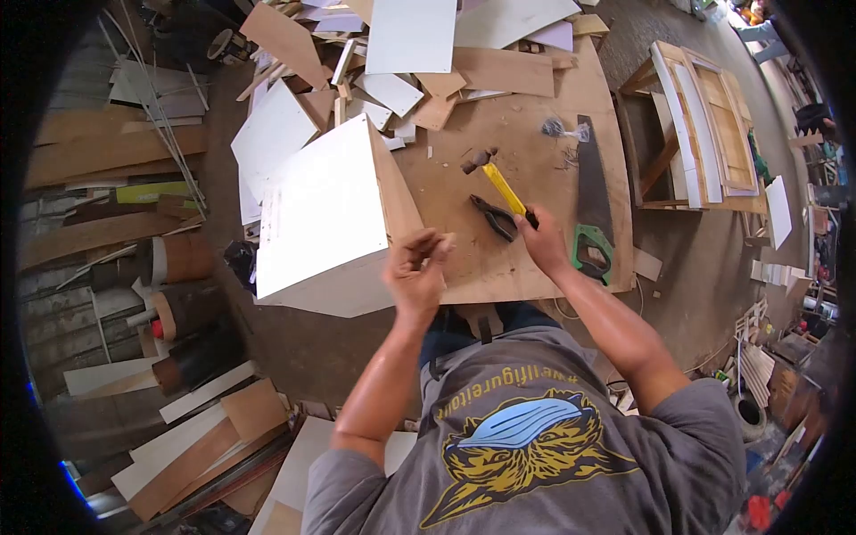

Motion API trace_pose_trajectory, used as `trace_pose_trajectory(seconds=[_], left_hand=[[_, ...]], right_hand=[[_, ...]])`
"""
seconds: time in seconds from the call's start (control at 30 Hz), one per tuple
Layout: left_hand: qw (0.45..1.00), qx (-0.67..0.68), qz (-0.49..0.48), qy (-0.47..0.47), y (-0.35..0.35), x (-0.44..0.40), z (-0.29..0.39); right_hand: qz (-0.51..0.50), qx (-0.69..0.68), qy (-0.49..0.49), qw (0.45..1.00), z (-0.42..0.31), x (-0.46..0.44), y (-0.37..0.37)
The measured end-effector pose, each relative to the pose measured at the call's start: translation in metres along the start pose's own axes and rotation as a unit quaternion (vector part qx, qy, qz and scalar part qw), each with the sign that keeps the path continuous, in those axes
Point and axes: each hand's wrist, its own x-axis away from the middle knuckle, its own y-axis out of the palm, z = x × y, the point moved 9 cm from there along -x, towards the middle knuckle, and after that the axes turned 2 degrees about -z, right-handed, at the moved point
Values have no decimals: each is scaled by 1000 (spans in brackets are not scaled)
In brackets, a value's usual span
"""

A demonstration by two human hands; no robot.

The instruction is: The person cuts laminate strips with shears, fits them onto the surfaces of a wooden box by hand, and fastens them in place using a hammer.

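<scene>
My right hand [542, 241] grips the black end of a hammer [501, 185] with a yellow handle, its head raised over the wooden worktable [455, 196]. Close to that hand lies a pair of black pliers [495, 219]. My left hand [416, 272] is closed, fingertips bent toward the thumb, beside the near corner of a white-faced wooden box [325, 209]. Whatever those fingers pinch is too small to make out. On the table's right side rests a handsaw [595, 192] with a green handle, near a clear plastic bag [566, 130] and loose nails [567, 159].
Board offcuts [499, 69] pile up across the table's far side. A wooden frame structure [704, 125] stands on the floor to the right. Planks [116, 147] and more offcuts [201, 455] lie along the left.
</scene>
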Motion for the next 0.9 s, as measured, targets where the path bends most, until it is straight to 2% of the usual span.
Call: trace_pose_trajectory(seconds=[0.13,0.17,0.23,0.33,0.43,0.57,0.6,0.7,0.9], left_hand=[[989,-136,-25,46,-58,-51,69],[993,-111,-24,27,-68,-68,75],[979,-201,-29,-12,-85,-101,87],[982,-154,-59,-93,-95,-140,65],[975,-121,-121,-140,-89,-160,35],[960,-125,-158,-197,-81,-161,23],[958,-127,-173,-188,-79,-161,19],[952,-198,-218,-88,-70,-164,26],[926,-272,-238,-106,-65,-161,22]], right_hand=[[1,-43,-76,996,-30,3,28],[-15,-43,-63,997,-45,7,33],[-45,-43,-35,997,-90,22,38],[-8,-15,-81,997,-122,35,54],[-24,-77,-57,995,-107,39,79],[28,-102,-83,991,-106,56,89],[28,-102,-73,992,-103,59,93],[51,-144,-43,987,-99,65,98],[77,-179,-1,981,-87,67,81]])
